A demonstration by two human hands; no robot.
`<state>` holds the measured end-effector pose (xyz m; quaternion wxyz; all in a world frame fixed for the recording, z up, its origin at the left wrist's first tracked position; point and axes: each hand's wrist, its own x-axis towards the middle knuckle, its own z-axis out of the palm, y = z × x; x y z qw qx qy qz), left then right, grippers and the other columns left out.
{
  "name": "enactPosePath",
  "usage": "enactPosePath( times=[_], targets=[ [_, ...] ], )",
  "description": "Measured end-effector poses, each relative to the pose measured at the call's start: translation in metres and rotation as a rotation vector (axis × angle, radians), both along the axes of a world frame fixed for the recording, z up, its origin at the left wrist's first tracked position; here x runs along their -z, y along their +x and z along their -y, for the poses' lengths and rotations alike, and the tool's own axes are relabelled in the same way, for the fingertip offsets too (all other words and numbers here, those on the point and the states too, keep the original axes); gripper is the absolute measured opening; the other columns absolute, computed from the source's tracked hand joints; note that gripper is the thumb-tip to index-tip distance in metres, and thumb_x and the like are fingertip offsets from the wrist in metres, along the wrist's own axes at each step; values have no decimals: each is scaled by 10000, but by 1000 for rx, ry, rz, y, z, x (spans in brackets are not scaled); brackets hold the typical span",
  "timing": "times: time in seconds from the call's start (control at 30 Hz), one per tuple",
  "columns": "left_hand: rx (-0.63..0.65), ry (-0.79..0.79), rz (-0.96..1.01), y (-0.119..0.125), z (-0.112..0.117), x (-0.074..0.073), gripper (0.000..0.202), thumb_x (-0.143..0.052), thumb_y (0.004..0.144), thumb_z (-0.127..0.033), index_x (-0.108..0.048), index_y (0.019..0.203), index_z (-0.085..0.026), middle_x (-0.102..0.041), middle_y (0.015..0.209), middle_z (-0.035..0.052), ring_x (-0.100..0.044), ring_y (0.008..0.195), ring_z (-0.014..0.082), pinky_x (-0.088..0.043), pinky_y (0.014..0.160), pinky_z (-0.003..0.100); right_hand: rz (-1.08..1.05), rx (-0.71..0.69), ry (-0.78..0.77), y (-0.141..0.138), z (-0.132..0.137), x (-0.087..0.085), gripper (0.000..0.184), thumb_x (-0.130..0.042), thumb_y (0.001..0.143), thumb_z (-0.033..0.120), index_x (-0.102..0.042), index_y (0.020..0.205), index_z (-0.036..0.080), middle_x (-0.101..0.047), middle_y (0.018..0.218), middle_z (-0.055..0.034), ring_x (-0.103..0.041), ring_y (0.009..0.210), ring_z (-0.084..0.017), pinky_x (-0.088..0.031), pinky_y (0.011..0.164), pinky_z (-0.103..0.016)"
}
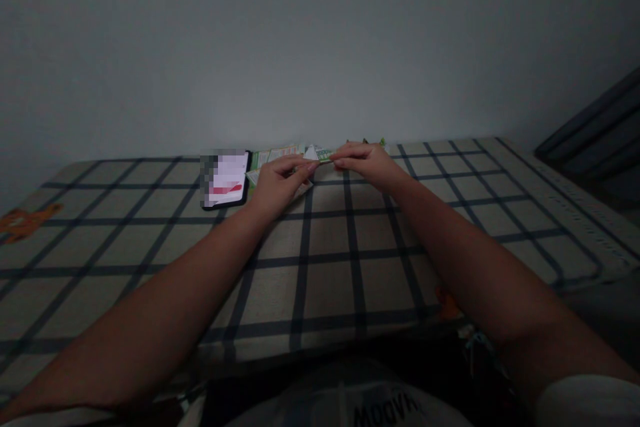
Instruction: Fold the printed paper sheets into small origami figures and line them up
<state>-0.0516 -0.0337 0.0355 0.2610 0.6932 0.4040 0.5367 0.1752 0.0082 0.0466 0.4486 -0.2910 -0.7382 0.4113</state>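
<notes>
Both hands meet at the far side of a checked cloth, holding a green-and-white printed paper between them. My left hand pinches its left end between thumb and fingers. At the other end, the fingertips and thumb of my right hand close on the paper's edge. More green-and-white printed paper shows behind and beneath my left hand; whether it is the same sheet I cannot tell. Left of that hand lies a phone with a lit screen, partly blurred out.
The white cloth with dark check lines covers the table. A plain grey wall rises right behind it. An orange printed figure is at the far left. Dark folded fabric hangs at the right.
</notes>
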Motion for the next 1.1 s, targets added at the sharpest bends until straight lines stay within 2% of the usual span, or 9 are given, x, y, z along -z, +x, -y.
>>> enactPosePath(
  times=[0.17, 0.3, 0.5, 0.67, 0.73, 0.83, 0.9, 1.0, 1.1],
  targets=[
    [-20, 22, -62, 3, 1, 1, 238, -759, 799, -429, -819, 880, -212, -774, 884, 45, -677, 817, 174, -517, 774, 279, 40, 40, 11, -3, 1, 3, 264, -747, 807, 429, -740, 754, 170, -683, 814, -41, -616, 822, -160, -491, 797, -310],
    [-68, -50, -68, 3, 0, 2, 244, -720, 828, -440, -818, 861, -219, -772, 861, 39, -673, 773, 169, -522, 739, 273, 17, 96, -14, -7, 3, 5, 291, -734, 808, 440, -702, 739, 160, -663, 776, -34, -587, 778, -149, -473, 763, -298],
    [-107, -113, 6, 7, 2, 1, 273, -740, 807, -460, -795, 752, -199, -749, 800, 38, -666, 753, 175, -514, 702, 273, 34, 95, 5, -9, 3, 4, 272, -736, 796, 431, -703, 749, 164, -665, 802, -34, -585, 794, -147, -464, 765, -291],
    [-79, -225, 166, 12, 5, 1, 323, -803, 747, -477, -814, 874, -180, -758, 845, 62, -664, 751, 178, -532, 713, 288, 5, 119, 2, -11, 3, 6, 274, -737, 792, 442, -713, 788, 169, -683, 781, -26, -594, 761, -144, -473, 753, -293],
    [-52, -247, 232, 13, 4, 2, 367, -828, 724, -438, -809, 984, -179, -758, 879, 64, -668, 754, 168, -542, 742, 295, -10, 132, -19, -12, 4, 8, 290, -742, 785, 453, -722, 814, 166, -697, 777, -30, -607, 753, -147, -484, 750, -295],
    [21, -274, 324, 12, 0, 4, 644, -865, 671, -345, -706, 1279, -203, -742, 886, 40, -665, 744, 149, -549, 759, 298, -26, 131, -55, -12, 4, 9, 315, -761, 764, 463, -728, 837, 158, -715, 785, -42, -633, 756, -153, -503, 752, -298],
    [61, -300, 330, 10, -4, 5, 782, -869, 656, -320, -622, 1389, -199, -694, 779, -4, -636, 695, 129, -543, 749, 292, -34, 119, -89, -13, 3, 10, 323, -773, 749, 462, -718, 837, 157, -721, 789, -47, -647, 757, -155, -515, 744, -296],
    [76, -325, 316, 8, -7, 7, 815, -865, 642, -304, -602, 1403, -181, -635, 699, -46, -601, 655, 109, -524, 744, 281, -97, 97, -151, -15, 1, 13, 320, -795, 717, 422, -674, 874, 171, -719, 786, -28, -665, 746, -148, -535, 737, -290],
    [119, -367, 273, 8, -6, 8, 712, -860, 625, -298, -670, 1298, -164, -695, 783, -3, -626, 702, 127, -510, 748, 285, -163, 81, -195, -17, -2, 15, 367, -819, 671, 369, -595, 915, 212, -672, 711, 36, -660, 694, -133, -546, 712, -283]
  ],
)
